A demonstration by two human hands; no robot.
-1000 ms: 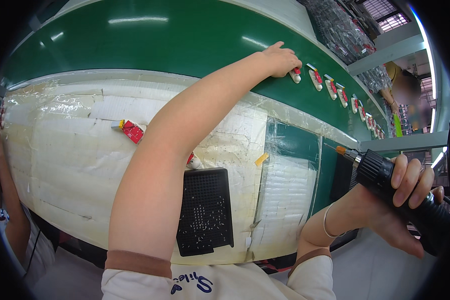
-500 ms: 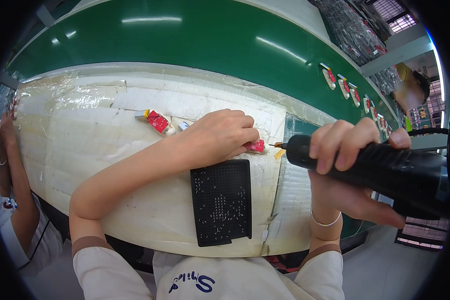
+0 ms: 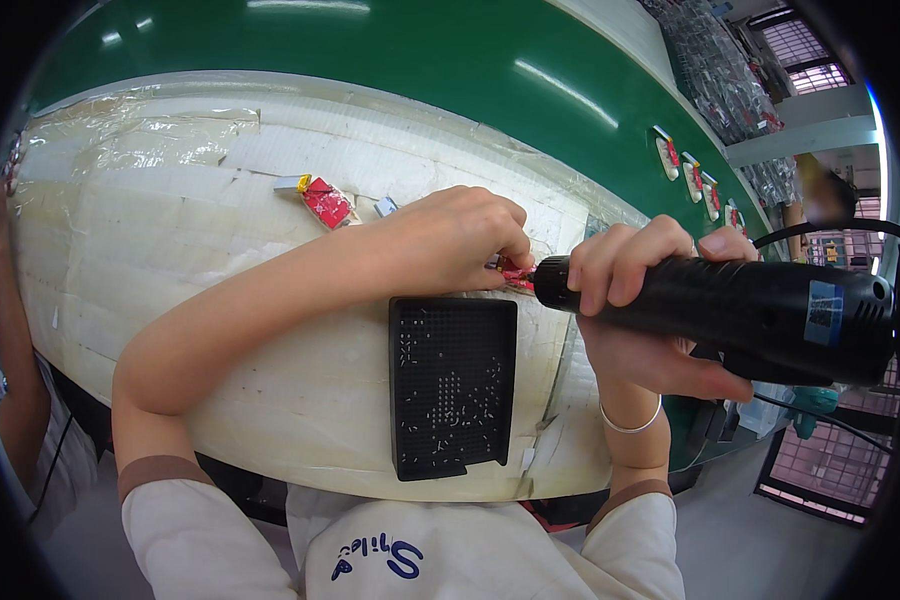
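Note:
My left hand [image 3: 465, 235] is closed, its fingertips pinching a small red part [image 3: 516, 275] down on the table; most of that part is hidden under the fingers. My right hand [image 3: 615, 345] grips a black electric screwdriver [image 3: 750, 310] held sideways, its nose pointing left at the red part. The bit's tip is hidden where screwdriver and part meet. Just below my left hand lies a shallow black tray [image 3: 470, 322] with rows of holes and many tiny screws. Beyond my left forearm rest a red-and-white piece with a yellow-and-grey end [image 3: 325, 203] and a small silver-grey piece [image 3: 386, 207].
A worn, taped whitish work surface [image 3: 170, 260] lies under my arms. Behind it runs a glossy green surface [image 3: 400, 65], with several similar red-and-white pieces [image 3: 694, 178] lined up at the right. The screwdriver's cable hangs at the right. Another person's arm [image 3: 8, 300] shows at the left edge.
The screwdriver has moved left, so its nose now meets the red part. A gap with the bit showing was there before. The whole view has shifted slightly.

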